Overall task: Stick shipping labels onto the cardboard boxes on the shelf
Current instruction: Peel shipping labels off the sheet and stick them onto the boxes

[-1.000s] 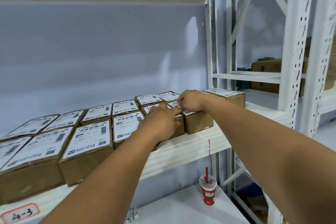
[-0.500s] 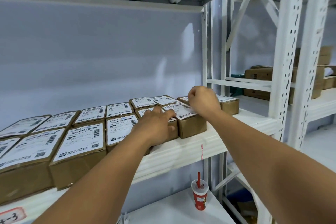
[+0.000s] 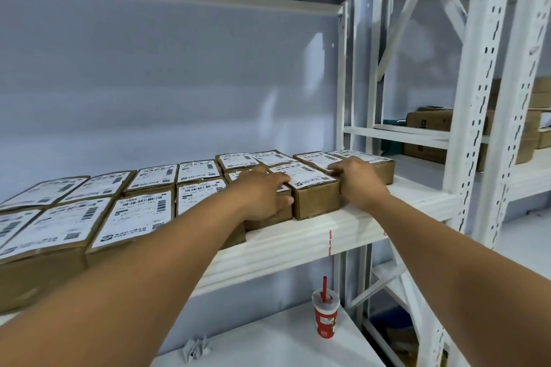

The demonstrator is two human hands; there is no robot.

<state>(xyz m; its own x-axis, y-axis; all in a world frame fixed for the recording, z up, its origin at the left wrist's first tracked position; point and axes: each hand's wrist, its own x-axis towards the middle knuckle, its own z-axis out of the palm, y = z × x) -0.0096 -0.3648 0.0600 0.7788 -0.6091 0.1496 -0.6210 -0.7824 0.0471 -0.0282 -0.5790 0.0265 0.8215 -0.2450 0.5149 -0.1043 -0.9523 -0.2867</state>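
Two rows of small cardboard boxes are lined up on a white shelf, running from the near left to the far right, and pretty much every top that can be seen is covered by a white shipping label.

The left hand is laid flat on a near-row box. Its grip is spread: the fingers are stretched out to the right across the top and the thumb is hooked down over the front face.

Just to the right, touching that one, a labelled box is sat at a slight angle. The right hand is parked on its far right side, between it and the last box at the right end. The fingertips are bent down onto the edge of a far-row box. Honestly, the grip on this hand can't be made out, since only the back of the hand is shown.

Below the shelf, a red paper cup with a red straw is stood on a white worktop, with a scrap of crumpled paper well apart to its left. Bigger brown boxes are stacked on the next rack to the far right.
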